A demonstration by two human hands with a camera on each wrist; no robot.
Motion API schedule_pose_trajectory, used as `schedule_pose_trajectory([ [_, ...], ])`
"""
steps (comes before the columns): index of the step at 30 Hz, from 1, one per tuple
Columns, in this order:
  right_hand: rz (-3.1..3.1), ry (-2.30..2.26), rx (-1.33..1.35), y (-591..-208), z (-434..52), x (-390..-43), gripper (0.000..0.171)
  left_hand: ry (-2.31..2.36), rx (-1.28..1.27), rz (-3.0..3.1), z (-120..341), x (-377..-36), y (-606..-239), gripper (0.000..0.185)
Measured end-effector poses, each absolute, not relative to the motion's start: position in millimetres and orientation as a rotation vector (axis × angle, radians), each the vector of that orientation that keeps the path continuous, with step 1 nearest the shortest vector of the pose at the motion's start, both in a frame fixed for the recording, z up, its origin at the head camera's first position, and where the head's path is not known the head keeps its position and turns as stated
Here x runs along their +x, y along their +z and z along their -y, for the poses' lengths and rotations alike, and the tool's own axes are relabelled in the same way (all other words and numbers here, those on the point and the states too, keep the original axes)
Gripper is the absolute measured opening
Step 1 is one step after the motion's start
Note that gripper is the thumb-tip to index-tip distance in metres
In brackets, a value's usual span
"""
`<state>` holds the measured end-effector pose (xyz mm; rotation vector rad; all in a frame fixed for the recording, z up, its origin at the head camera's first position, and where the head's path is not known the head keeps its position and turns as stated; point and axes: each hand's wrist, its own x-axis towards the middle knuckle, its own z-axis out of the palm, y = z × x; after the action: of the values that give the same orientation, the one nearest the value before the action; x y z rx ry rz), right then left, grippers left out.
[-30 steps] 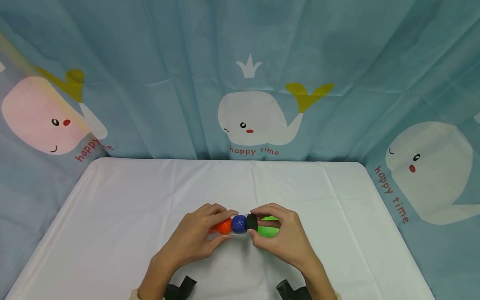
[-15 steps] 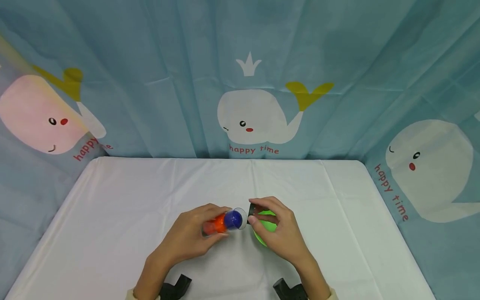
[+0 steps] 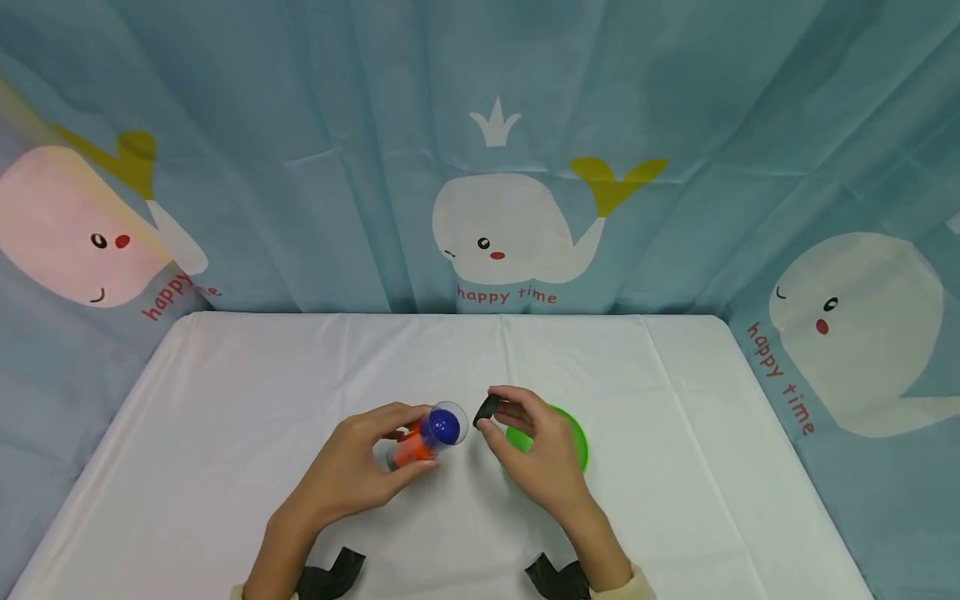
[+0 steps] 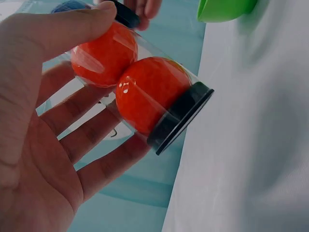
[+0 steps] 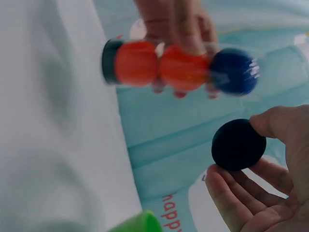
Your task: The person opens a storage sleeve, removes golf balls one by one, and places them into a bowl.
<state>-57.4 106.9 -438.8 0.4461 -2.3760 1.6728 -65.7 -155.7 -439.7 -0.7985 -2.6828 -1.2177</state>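
Observation:
My left hand (image 3: 367,462) grips a clear plastic tube (image 3: 459,421) around its side, tilted with its uncovered end up and to the right. Inside it sit a blue ball (image 3: 444,427) nearest that end and two orange balls (image 4: 153,94) behind. A black cap (image 4: 181,118) covers the tube's lower end, as the left wrist view shows. My right hand (image 3: 543,458) pinches a loose round black lid (image 5: 239,145) between thumb and fingers, a little apart from the tube's mouth. Partly hidden behind my right hand is a green bowl (image 3: 576,433).
The white cloth-covered table (image 3: 262,383) extends around both hands. A blue curtain (image 3: 337,208) printed with whales hangs at its back and sides. Black wrist mounts (image 3: 333,575) show below each forearm.
The black lid has come off the tube. My left hand has drawn the tube left and tipped its mouth upward, while my right hand lifted the lid slightly up and left.

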Motion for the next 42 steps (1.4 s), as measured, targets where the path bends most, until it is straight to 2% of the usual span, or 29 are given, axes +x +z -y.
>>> schedule_pose_trajectory([
  [23,2.499,1.577,0.507,-487,-44,-68,0.052,-1.274,-0.829,2.632,174,-56,-427,0.054],
  [42,2.633,1.104,0.397,-516,-51,-79,0.052,-1.285,-0.820,2.658,170,-57,-432,0.053],
])
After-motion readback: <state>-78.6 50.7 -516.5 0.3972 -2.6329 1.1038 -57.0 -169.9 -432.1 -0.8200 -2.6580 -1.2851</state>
